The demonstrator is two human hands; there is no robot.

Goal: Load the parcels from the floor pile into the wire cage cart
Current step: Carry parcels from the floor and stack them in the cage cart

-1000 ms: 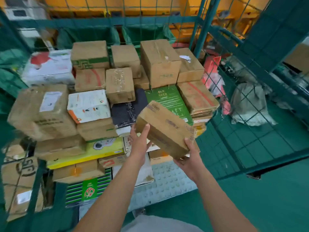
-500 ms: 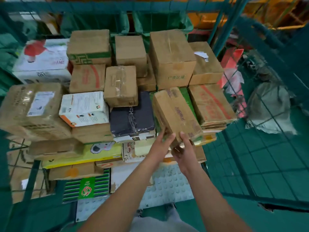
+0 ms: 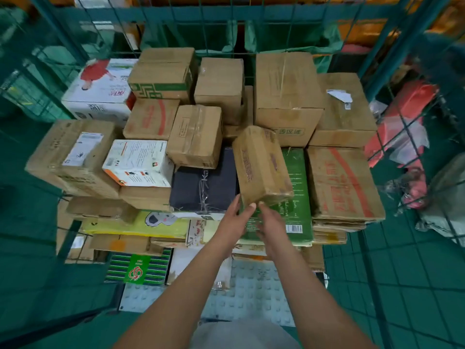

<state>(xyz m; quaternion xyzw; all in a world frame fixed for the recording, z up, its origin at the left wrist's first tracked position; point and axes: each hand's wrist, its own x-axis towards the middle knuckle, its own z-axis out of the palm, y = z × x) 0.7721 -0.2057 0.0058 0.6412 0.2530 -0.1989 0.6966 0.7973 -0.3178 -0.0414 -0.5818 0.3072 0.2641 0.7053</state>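
There, the long brown cardboard parcel (image 3: 263,166) had gone from mid-air onto the green flat box (image 3: 297,187) inside the green wire cage cart (image 3: 176,15); left hand (image 3: 234,220) and right hand (image 3: 271,221) loosened, fingers (image 3: 251,206) merely touching its near end, so another parcel looked loaded.

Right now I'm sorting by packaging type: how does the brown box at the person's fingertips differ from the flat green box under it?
The brown box is plain taped cardboard with faint reddish print; the green box is glossy, with white text and a barcode. The brown box is thick and sits tilted; the green box is thin and lies flat. The left hand and right hand touch the brown box's near end, not visibly the green box. Both sit on the parcel stack.
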